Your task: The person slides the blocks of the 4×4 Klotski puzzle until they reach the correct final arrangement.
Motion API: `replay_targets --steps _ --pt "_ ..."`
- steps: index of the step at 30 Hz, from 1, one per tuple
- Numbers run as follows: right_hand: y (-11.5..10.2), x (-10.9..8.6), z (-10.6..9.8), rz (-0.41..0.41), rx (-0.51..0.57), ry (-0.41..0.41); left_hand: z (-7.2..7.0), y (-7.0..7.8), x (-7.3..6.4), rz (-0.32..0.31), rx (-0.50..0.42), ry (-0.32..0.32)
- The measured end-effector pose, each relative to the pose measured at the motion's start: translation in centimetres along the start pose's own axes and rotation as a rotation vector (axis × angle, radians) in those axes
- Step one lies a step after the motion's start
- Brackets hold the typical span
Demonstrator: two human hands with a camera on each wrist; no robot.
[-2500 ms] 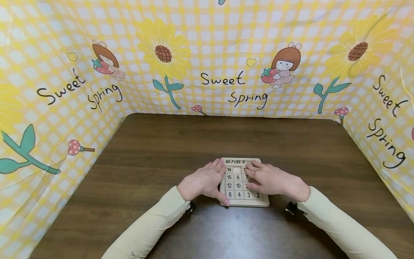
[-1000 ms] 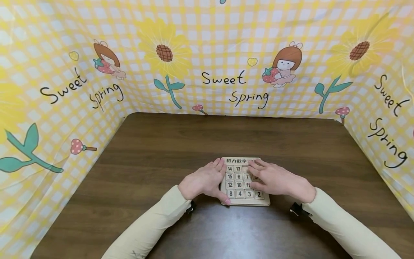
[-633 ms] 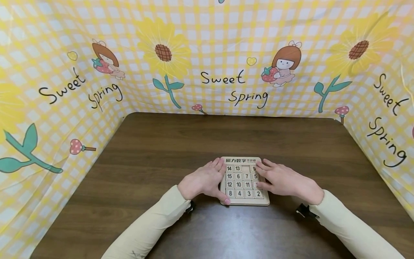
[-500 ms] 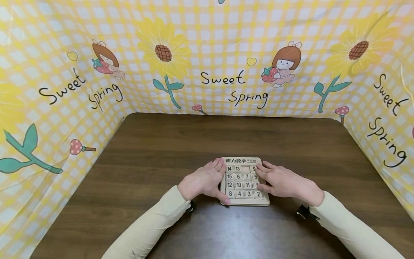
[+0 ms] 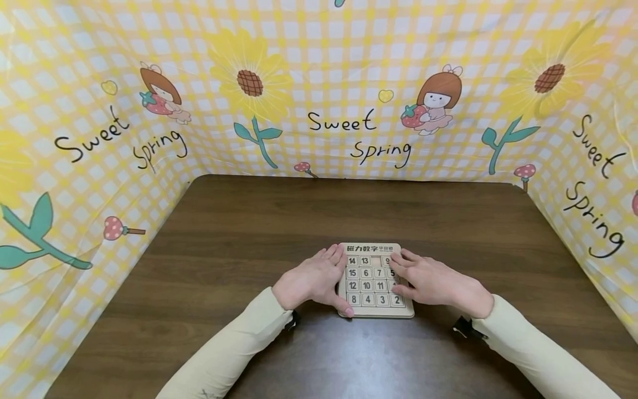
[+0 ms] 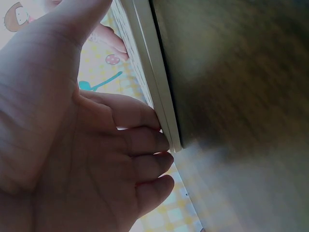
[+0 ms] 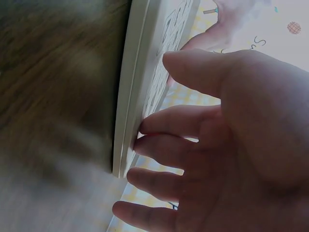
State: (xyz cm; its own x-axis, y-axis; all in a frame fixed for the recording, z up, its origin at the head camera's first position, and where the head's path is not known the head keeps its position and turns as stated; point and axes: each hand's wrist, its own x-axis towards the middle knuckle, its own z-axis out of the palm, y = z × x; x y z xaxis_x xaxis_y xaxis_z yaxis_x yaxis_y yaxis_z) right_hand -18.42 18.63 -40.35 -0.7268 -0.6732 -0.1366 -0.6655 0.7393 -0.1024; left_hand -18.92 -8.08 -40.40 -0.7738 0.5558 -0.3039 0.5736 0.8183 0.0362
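A pale wooden number slide puzzle [image 5: 376,311] lies flat on the table, with dark Chinese lettering along its far edge. Its numbered tiles [image 5: 367,286] read 14, 13, a gap, then 9 in the far row. My left hand [image 5: 319,277] rests along the left side, fingers straight against the edge and thumb at the near left corner. The left wrist view shows those fingertips touching the puzzle's side [image 6: 157,82]. From the right, my right hand [image 5: 431,280] reaches over the board, fingertips at the 9 tile [image 5: 387,261] and thumb partly covering a tile two rows nearer.
Dark brown wood-grain table [image 5: 249,221] extends around the puzzle. A yellow checked cloth [image 5: 319,72] with sunflowers and "Sweet Spring" lettering stands at the back and both sides. Each wrist carries a small black device [image 5: 463,327] under the pale sleeve.
The 13 tile has slid left, so the far row's gap is now third instead of second. My right hand drew back rightward, then came slightly left. My left hand has stayed put.
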Motion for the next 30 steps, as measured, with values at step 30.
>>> replay_targets --steps 30 --pt "-0.7 -1.1 -0.1 -0.032 -0.025 0.069 0.0 0.0 -0.1 -0.002 -0.013 -0.001"
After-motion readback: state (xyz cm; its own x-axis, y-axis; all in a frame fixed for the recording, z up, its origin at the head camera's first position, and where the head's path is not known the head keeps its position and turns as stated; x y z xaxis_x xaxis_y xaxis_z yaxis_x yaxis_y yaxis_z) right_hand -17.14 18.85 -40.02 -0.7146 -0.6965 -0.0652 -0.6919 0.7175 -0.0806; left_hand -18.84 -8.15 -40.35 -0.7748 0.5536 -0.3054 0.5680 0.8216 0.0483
